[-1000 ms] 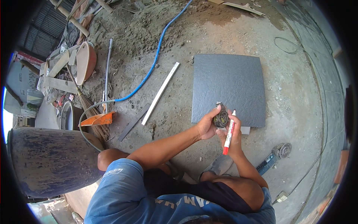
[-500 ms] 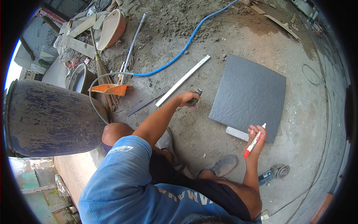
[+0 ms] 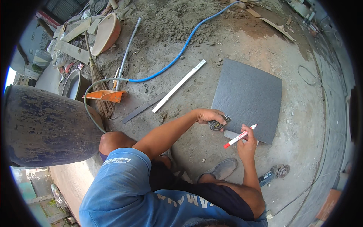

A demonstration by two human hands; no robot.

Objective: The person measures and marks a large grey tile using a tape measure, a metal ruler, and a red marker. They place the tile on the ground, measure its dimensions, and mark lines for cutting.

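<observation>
My left hand (image 3: pixel 208 115) is closed around a dark, rounded tape measure (image 3: pixel 217 125), just off the near left corner of a dark grey square tile (image 3: pixel 249 94). Whether any tape is pulled out I cannot tell. A red-and-white marker (image 3: pixel 241 136) sits in the fingers of my right hand (image 3: pixel 247 146); its red end points down to the left, its other end toward the tile. That hand is over the tile's near edge. The tile rests on the ground, with a pale block (image 3: pixel 230 134) showing from under its near edge.
Left of the tile lie a white metal bar (image 3: pixel 179 86) and a dark strip (image 3: pixel 143 108). An angle grinder (image 3: pixel 273 174) is by my right knee. A blue hose (image 3: pixel 181 49) curves past an orange dustpan (image 3: pixel 104 96) and a broom (image 3: pixel 96 73). A large jar (image 3: pixel 49 125) stands at left.
My left hand has moved right with the tape measure, up to the tile's near left corner. My right hand has shifted left with the marker, which now lies flatter. The view has shifted slightly.
</observation>
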